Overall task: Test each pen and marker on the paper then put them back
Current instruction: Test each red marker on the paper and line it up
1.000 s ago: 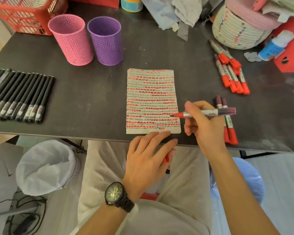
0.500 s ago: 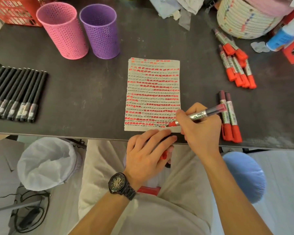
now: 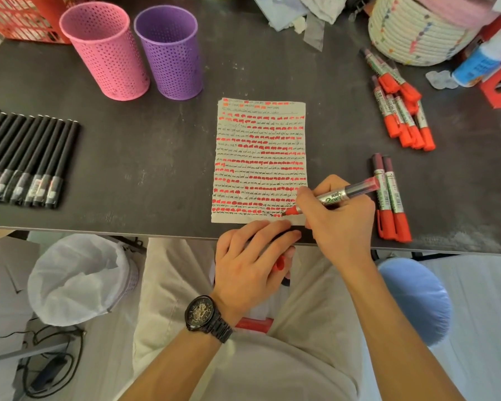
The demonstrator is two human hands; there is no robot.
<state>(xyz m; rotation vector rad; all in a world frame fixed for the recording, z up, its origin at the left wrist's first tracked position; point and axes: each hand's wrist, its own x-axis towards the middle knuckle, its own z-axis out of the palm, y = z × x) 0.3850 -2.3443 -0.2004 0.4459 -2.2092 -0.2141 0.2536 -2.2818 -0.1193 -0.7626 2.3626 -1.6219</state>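
A sheet of paper (image 3: 261,157), covered with rows of red dashes and black scribbles, lies near the table's front edge. My right hand (image 3: 336,218) grips an uncapped red marker (image 3: 334,196), and its tip touches the paper's bottom right corner. My left hand (image 3: 252,259) rests its fingers on the table edge just below the paper, with a red cap (image 3: 280,262) pinched under the thumb. Two capped red markers (image 3: 389,198) lie right of my right hand. Several more red markers (image 3: 399,108) lie further back. A row of black pens (image 3: 23,160) lies at the left.
A pink cup (image 3: 104,50) and a purple cup (image 3: 168,50), both perforated, stand behind the paper. A red basket (image 3: 15,15) is at the back left, a woven basket (image 3: 411,27) and a glue bottle (image 3: 480,59) at the back right. A lined bin (image 3: 78,279) stands below the table.
My right hand has brought the marker down from mid-page to the paper's bottom right corner, where the tip now touches. My left hand has stayed at the table edge.
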